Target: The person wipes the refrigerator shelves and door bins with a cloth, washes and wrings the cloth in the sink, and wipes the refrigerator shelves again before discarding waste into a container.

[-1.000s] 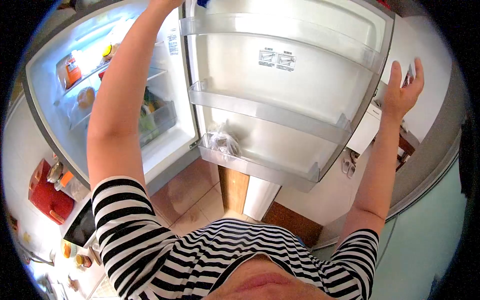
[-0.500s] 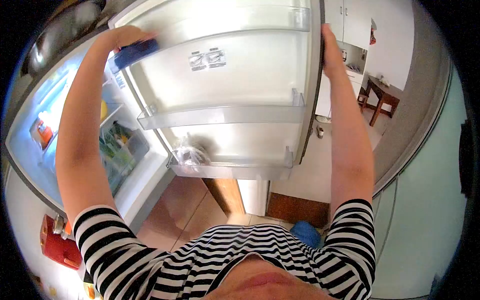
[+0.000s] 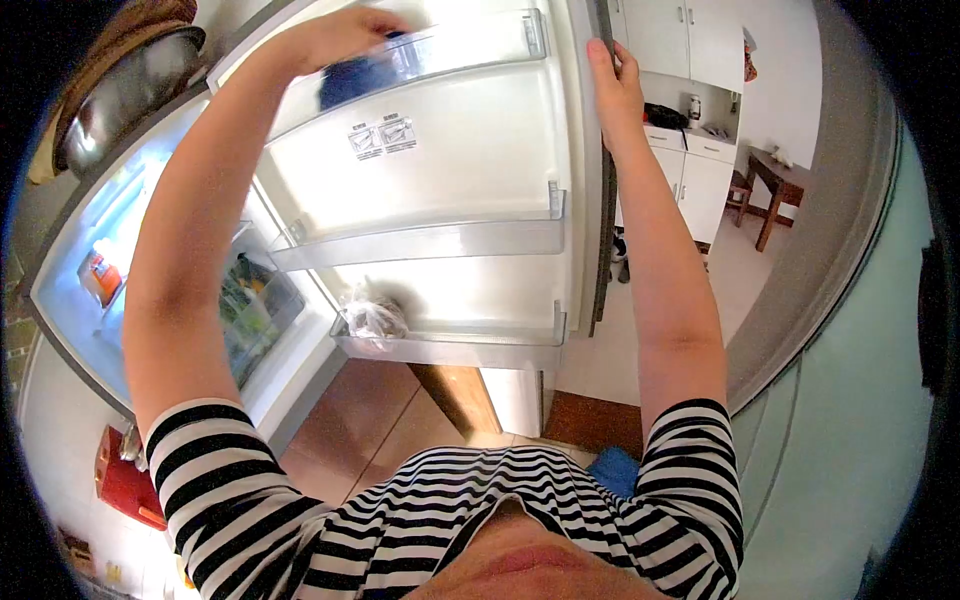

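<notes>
My left hand (image 3: 345, 38) reaches over the top clear door shelf (image 3: 470, 50) of a refrigerator. Its fingers are closed on a dark blue cloth (image 3: 355, 80), which shows blurred through the shelf's front wall. With my right hand (image 3: 618, 95) I grip the outer edge of the open refrigerator door (image 3: 460, 170). The middle door shelf (image 3: 430, 240) holds nothing visible. A clear plastic bag with something brownish inside (image 3: 375, 315) lies at the left end of the bottom door shelf (image 3: 470, 352).
Left of the door is the lit refrigerator interior, with an orange packet (image 3: 103, 275) and a drawer of greens (image 3: 250, 300). A metal bowl (image 3: 130, 105) sits above it. A red case (image 3: 125, 480) is low on the left. White cabinets (image 3: 680, 180) and a wooden table (image 3: 775, 185) stand beyond.
My left hand has moved right with the blue cloth, from the top shelf's left end farther along it. The door and my right hand have shifted left in view.
</notes>
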`<state>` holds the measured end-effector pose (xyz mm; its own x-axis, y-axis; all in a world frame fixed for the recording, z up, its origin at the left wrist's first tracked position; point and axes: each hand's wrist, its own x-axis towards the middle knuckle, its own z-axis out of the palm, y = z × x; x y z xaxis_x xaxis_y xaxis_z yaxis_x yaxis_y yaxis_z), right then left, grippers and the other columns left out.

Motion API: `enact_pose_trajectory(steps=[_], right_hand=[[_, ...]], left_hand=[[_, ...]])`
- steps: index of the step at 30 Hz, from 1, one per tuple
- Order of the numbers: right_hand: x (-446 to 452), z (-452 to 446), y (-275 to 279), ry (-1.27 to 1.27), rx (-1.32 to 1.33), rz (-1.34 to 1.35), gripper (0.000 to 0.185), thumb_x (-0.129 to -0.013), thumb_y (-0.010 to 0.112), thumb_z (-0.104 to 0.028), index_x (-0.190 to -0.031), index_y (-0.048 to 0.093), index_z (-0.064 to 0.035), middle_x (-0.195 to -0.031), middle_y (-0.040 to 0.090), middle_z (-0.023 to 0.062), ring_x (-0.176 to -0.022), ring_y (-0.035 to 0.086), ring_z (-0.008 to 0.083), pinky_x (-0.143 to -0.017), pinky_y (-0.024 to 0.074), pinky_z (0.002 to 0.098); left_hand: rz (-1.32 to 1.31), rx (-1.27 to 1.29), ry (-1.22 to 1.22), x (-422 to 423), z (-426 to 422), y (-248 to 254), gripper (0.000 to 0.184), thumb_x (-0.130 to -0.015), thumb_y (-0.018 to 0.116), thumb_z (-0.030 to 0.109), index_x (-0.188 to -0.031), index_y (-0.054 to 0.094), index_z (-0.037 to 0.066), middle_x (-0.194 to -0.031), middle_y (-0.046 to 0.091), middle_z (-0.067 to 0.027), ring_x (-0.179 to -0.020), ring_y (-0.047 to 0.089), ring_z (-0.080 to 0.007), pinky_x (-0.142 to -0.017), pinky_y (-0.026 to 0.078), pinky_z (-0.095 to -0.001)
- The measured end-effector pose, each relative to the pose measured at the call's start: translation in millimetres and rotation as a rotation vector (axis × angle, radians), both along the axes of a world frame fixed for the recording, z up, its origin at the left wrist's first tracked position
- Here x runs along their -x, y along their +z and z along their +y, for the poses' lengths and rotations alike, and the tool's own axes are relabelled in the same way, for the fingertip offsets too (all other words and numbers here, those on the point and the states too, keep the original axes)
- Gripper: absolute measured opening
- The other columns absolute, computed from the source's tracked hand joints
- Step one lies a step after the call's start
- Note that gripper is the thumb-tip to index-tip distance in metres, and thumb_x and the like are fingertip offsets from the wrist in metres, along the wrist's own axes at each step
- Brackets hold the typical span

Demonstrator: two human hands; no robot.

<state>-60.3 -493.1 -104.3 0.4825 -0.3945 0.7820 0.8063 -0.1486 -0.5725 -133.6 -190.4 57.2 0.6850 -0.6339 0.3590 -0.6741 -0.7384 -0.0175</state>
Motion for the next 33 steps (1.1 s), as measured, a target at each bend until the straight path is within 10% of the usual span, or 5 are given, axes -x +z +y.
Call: enact_pose_trajectory(steps=[7,24,28,30,33], right_hand=[[17.1,4.6,0.5,0.076,-0.063,0.023,0.084,-0.075,0.059,-0.062,-0.128,0.040,-0.0004,-0.116,0.053,0.0191,-0.104,0.051,0.0237,-0.090,0.0395,0.0310],[-2.2,3.5,-0.2,-0.048,-0.058,0.109,0.087,-0.071,0.059,-0.066,-0.122,0.043,0.0031,-0.112,0.055,0.0206,-0.102,0.053,0.0252,-0.087,0.0416,0.0327],[-8.7,2.4,0.1,-0.058,-0.061,0.085,0.087,-0.070,0.059,-0.066,-0.121,0.044,0.0032,-0.114,0.053,0.0209,-0.103,0.052,0.0259,-0.088,0.0411,0.0328],[-9.6,3.2,-3.6,-0.022,-0.058,0.112,0.091,-0.068,0.060,-0.067,-0.124,0.041,0.0024,-0.114,0.052,0.0209,-0.103,0.052,0.0266,-0.088,0.0405,0.0335],[7.1,7.2,-0.5,-0.043,-0.058,0.135,0.098,-0.065,0.061,-0.068,-0.129,0.034,0.0022,-0.120,0.049,0.0248,-0.110,0.050,0.0338,-0.093,0.0381,0.0386]], left_hand=[[0.702,0.484,-0.340,33.4,-97.3,-1.0,0.039,-0.085,0.053,0.027,-0.114,0.056,0.002,-0.105,0.060,-0.0095,-0.094,0.056,-0.0148,-0.084,0.044,-0.0280],[-0.059,-0.014,0.535,60.5,20.1,-17.8,0.064,-0.090,0.036,0.055,-0.121,0.052,0.001,-0.125,0.051,-0.0147,-0.113,0.047,-0.0202,-0.102,0.030,-0.0303],[-0.178,-0.054,0.270,23.0,62.6,3.5,0.063,-0.090,0.036,0.055,-0.123,0.051,0.003,-0.124,0.052,-0.0156,-0.112,0.049,-0.0206,-0.100,0.031,-0.0303],[0.098,0.552,0.125,11.9,31.6,12.7,0.061,-0.091,0.036,0.053,-0.126,0.049,0.004,-0.128,0.049,-0.0161,-0.115,0.047,-0.0209,-0.101,0.031,-0.0297],[0.088,0.255,-0.106,67.4,-84.0,-9.4,0.062,-0.091,0.035,0.053,-0.122,0.050,0.002,-0.126,0.048,-0.0156,-0.111,0.049,-0.0265,-0.097,0.036,-0.0401]])
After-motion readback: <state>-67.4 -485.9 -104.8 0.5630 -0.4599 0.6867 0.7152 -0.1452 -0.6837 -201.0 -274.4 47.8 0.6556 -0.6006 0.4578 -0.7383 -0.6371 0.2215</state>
